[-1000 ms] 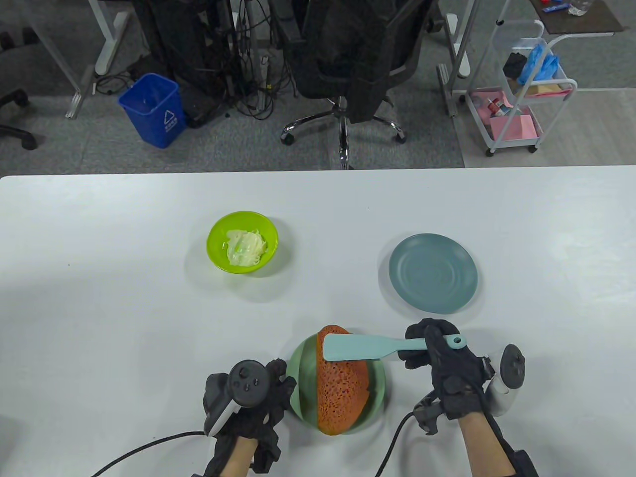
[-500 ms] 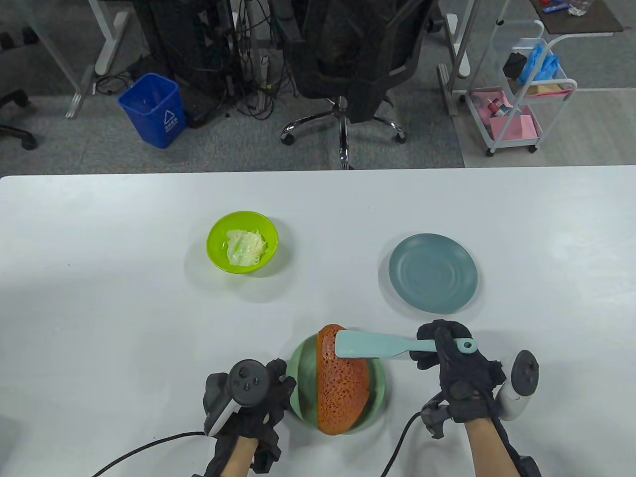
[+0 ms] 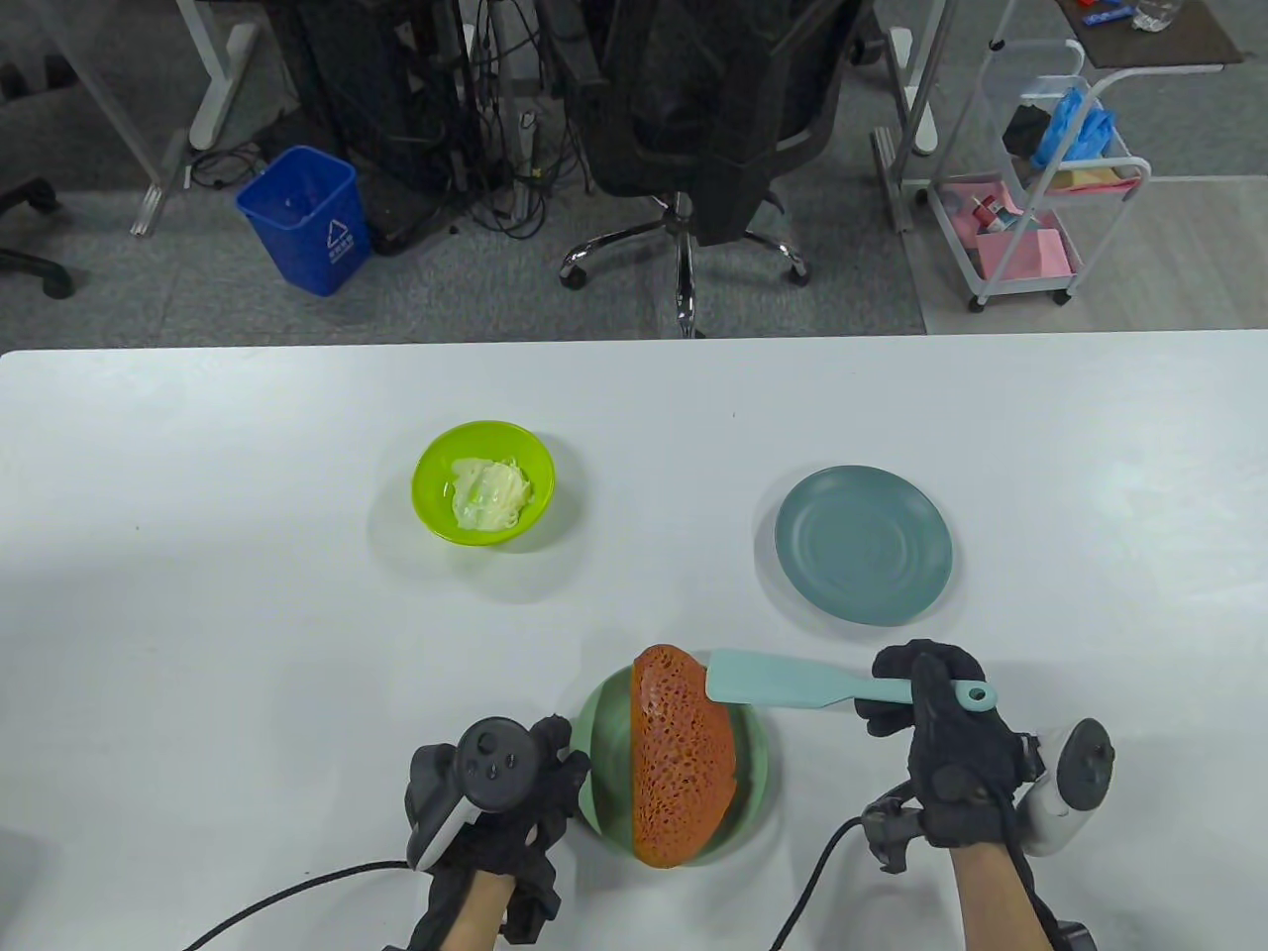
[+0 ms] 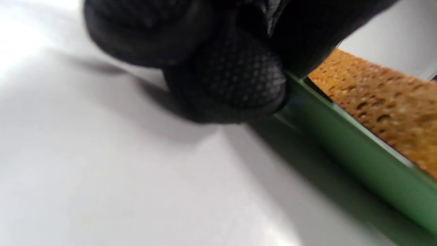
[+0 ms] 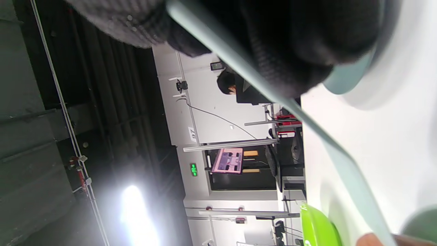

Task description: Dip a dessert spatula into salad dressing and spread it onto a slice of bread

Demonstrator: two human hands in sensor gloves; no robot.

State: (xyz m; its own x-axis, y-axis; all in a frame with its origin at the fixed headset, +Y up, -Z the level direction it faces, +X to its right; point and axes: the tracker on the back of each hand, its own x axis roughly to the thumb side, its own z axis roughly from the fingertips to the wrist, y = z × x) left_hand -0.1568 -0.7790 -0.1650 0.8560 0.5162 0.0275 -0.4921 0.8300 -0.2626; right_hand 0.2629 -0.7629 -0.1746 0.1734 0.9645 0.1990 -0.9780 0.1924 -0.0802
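Table view: the right hand point(image 3: 941, 738) curls its fingers round the handle of the pale blue dessert spatula point(image 3: 792, 682), the blade reaching leftward so that its tip lies over the upper right edge of the bread slice point(image 3: 682, 755), a placement suited to a stroke across the crumb. The slice lies on the green plate point(image 3: 592, 738) near the front edge of the white worktop point(image 3: 198, 594). The left hand point(image 3: 515, 792) rests at the plate's left rim, presumably to keep it from sliding under the blade. The lime bowl point(image 3: 436, 466) holding the salad dressing point(image 3: 485, 492) stands well apart, toward the far left; a grey-blue plate point(image 3: 864, 545) stands bare beyond the right hand. No dressing can be made out on the blade or the bread, so the dip appears still to be done. Left wrist view: gloved fingertips point(image 4: 232, 78) of the left hand bear against the rim of the green plate point(image 4: 358, 160), with the bread slice point(image 4: 385, 99) just beyond; whether this grip pinches the rim or merely presses it cannot be told. Right wrist view: the camera lies on its side; the right hand point(image 5: 290, 37) closes round the dessert spatula point(image 5: 307, 133), whose handle runs out toward the lime bowl point(image 5: 317, 229) at the lower edge.
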